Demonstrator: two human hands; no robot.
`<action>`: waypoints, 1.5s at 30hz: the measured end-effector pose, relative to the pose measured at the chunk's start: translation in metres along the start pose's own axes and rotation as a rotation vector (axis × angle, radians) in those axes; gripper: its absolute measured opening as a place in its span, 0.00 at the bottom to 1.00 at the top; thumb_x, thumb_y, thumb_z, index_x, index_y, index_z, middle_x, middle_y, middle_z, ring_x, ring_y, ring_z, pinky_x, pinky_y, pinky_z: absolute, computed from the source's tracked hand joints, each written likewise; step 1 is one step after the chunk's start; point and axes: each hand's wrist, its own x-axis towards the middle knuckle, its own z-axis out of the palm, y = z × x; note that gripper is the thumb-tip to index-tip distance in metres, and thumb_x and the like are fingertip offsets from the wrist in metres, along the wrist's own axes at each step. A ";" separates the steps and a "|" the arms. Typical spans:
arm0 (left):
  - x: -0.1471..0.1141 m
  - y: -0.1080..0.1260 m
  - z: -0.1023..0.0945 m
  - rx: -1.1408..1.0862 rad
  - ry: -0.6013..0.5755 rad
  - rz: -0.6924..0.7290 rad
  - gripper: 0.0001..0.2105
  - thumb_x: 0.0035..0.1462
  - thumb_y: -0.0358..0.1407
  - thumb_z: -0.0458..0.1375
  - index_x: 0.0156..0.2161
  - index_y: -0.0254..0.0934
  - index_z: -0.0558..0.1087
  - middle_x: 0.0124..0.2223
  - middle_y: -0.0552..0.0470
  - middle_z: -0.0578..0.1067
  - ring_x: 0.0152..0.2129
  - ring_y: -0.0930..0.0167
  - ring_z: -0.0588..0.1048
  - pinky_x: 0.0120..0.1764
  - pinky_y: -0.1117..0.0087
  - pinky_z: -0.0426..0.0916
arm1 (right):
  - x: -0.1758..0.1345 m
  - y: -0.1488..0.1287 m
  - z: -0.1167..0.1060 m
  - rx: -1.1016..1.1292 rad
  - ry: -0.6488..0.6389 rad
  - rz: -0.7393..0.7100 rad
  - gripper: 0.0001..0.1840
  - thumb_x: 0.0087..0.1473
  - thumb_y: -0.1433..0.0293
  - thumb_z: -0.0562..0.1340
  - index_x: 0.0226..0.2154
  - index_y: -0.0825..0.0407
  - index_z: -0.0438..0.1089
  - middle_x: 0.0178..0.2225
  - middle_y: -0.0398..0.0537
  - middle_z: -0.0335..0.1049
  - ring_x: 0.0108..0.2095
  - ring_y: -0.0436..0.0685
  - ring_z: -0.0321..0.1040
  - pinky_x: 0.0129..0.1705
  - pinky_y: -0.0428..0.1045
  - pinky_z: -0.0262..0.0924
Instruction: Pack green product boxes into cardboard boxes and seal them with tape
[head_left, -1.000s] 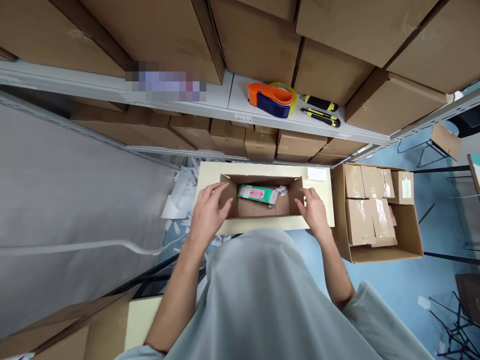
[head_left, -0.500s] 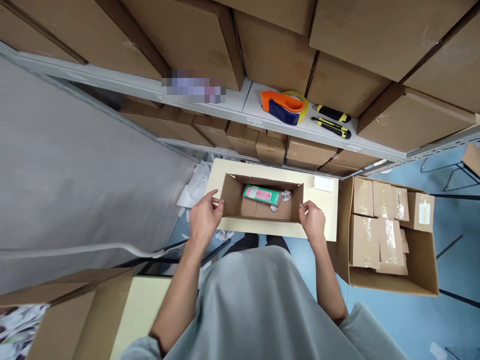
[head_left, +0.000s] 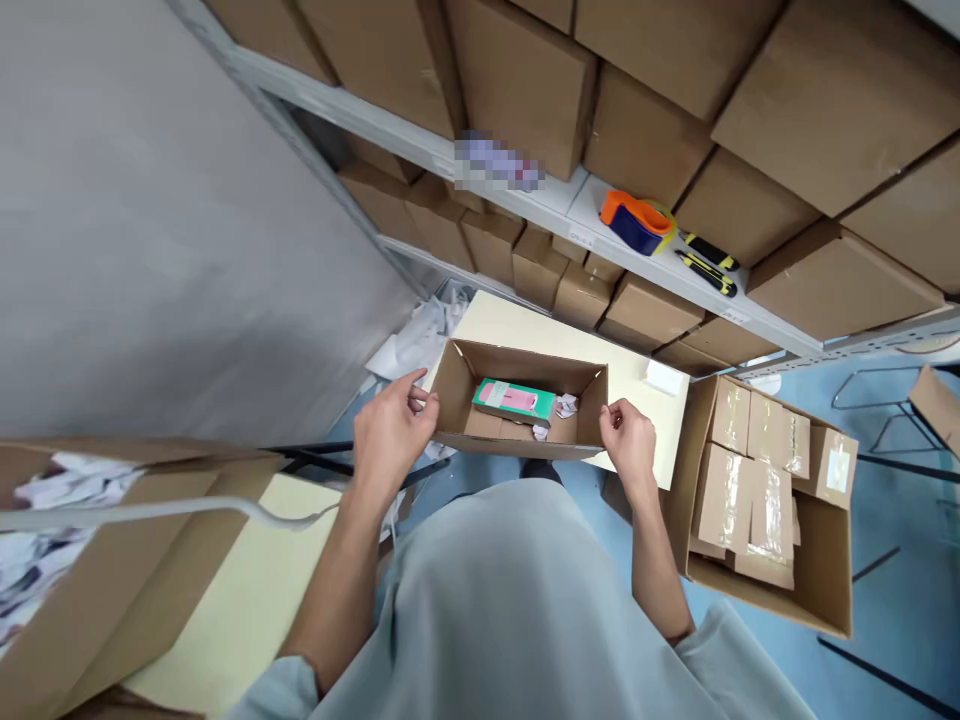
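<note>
My left hand [head_left: 393, 422] pinches the left end of an open cardboard box [head_left: 521, 357], and my right hand [head_left: 630, 440] grips its right end. Inside lies a flat green carton with a pink picture [head_left: 516, 402], a little tilted, with crumpled paper [head_left: 567, 405] beside it. The box is held level between both hands, its near side jutting past the front edge of the cream table [head_left: 652, 425]. Parts of the fingers are hidden behind the box's end walls.
A small white box [head_left: 664, 377] lies on the table's right part. Right of it stands a large carton [head_left: 817, 580] of taped boxes. Lower left, another carton [head_left: 124, 560] holds crumpled paper. The shelf ahead bears a tape dispenser [head_left: 636, 222], cutters [head_left: 706, 272] and many cardboard boxes.
The view has turned left. Both hands have drawn the cardboard box toward my body, so it now overhangs the table's front edge; the green carton stays inside.
</note>
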 end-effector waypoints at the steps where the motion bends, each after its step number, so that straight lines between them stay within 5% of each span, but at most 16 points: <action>1: -0.011 -0.014 -0.009 -0.022 0.021 -0.026 0.24 0.63 0.42 0.59 0.62 0.40 0.80 0.42 0.49 0.86 0.38 0.62 0.83 0.49 0.62 0.77 | -0.005 -0.010 0.004 0.005 -0.015 -0.030 0.16 0.70 0.60 0.57 0.29 0.46 0.64 0.25 0.43 0.73 0.25 0.56 0.66 0.32 0.48 0.52; 7: -0.095 -0.120 -0.061 -0.134 0.190 -0.205 0.24 0.64 0.44 0.58 0.60 0.38 0.81 0.42 0.47 0.86 0.36 0.62 0.83 0.49 0.61 0.77 | -0.039 -0.089 0.046 -0.001 -0.124 -0.281 0.17 0.70 0.58 0.56 0.30 0.45 0.66 0.26 0.45 0.75 0.26 0.56 0.67 0.32 0.49 0.54; 15: -0.229 -0.259 -0.108 -0.189 0.410 -0.489 0.21 0.65 0.41 0.58 0.59 0.39 0.81 0.45 0.46 0.86 0.38 0.62 0.84 0.47 0.64 0.77 | -0.100 -0.206 0.136 0.018 -0.280 -0.635 0.19 0.70 0.55 0.55 0.30 0.45 0.66 0.28 0.46 0.76 0.29 0.57 0.71 0.36 0.50 0.61; 24: -0.345 -0.328 -0.117 -0.176 0.634 -0.817 0.20 0.69 0.41 0.56 0.59 0.40 0.81 0.47 0.46 0.85 0.41 0.61 0.85 0.47 0.63 0.76 | -0.166 -0.308 0.233 -0.016 -0.447 -0.950 0.19 0.71 0.56 0.55 0.31 0.46 0.67 0.30 0.47 0.75 0.31 0.56 0.69 0.38 0.49 0.58; 29: -0.361 -0.348 -0.105 -0.151 0.672 -0.941 0.20 0.69 0.40 0.56 0.60 0.39 0.81 0.48 0.43 0.85 0.45 0.58 0.85 0.48 0.60 0.76 | -0.180 -0.349 0.274 -0.073 -0.538 -1.022 0.17 0.71 0.59 0.56 0.30 0.47 0.66 0.29 0.45 0.73 0.30 0.55 0.66 0.37 0.48 0.55; 35: -0.349 -0.361 -0.103 -0.147 0.693 -1.005 0.21 0.71 0.41 0.55 0.62 0.40 0.80 0.50 0.41 0.85 0.45 0.57 0.85 0.51 0.57 0.77 | -0.174 -0.385 0.303 -0.055 -0.603 -1.045 0.16 0.70 0.61 0.55 0.30 0.47 0.66 0.29 0.45 0.73 0.31 0.55 0.66 0.37 0.48 0.55; 42: -0.339 -0.380 -0.112 -0.116 0.625 -1.086 0.24 0.67 0.40 0.58 0.66 0.42 0.77 0.48 0.42 0.84 0.45 0.53 0.84 0.54 0.50 0.78 | -0.167 -0.386 0.316 -0.058 -0.679 -1.078 0.15 0.71 0.61 0.56 0.34 0.47 0.71 0.31 0.47 0.77 0.31 0.56 0.71 0.37 0.48 0.58; 45: -0.330 -0.376 -0.119 -0.095 0.658 -1.061 0.28 0.67 0.42 0.60 0.70 0.40 0.72 0.57 0.37 0.80 0.52 0.51 0.82 0.59 0.48 0.77 | -0.157 -0.386 0.315 -0.064 -0.718 -1.085 0.16 0.71 0.57 0.58 0.35 0.48 0.73 0.32 0.47 0.78 0.31 0.57 0.72 0.38 0.49 0.60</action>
